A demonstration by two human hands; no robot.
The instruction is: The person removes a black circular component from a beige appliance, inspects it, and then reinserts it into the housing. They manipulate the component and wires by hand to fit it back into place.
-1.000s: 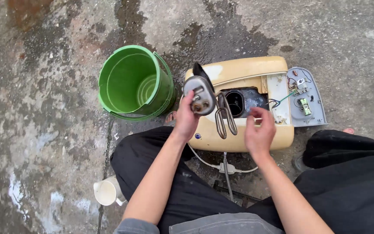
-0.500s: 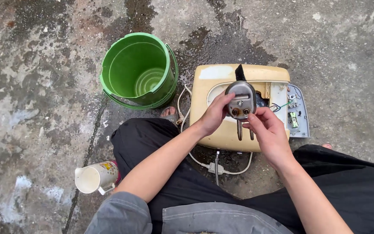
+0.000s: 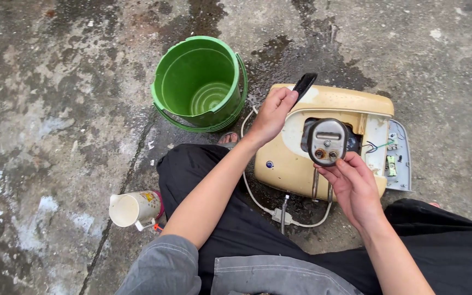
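Note:
A cream-yellow water heater casing [image 3: 301, 158] lies on the wet concrete in front of me, its inner cavity open. My right hand [image 3: 353, 188] holds a round grey metal flange with a heating element [image 3: 327, 142] above the opening, its metal loops hanging down below. My left hand [image 3: 271, 114] grips a black tool handle [image 3: 304, 84] over the casing's top left corner. A small electrical board with coloured wires [image 3: 391, 153] sits at the casing's right end.
A green plastic bucket [image 3: 200, 82] holding a little water stands to the upper left. A cream plastic jug [image 3: 135, 208] lies on its side by my left knee. A white cable [image 3: 279, 210] loops below the casing. My black trousers fill the lower frame.
My left hand let go of the flange and now holds the black tool apart from it. My right hand alone holds the flange, turned face-up. The view shifted right.

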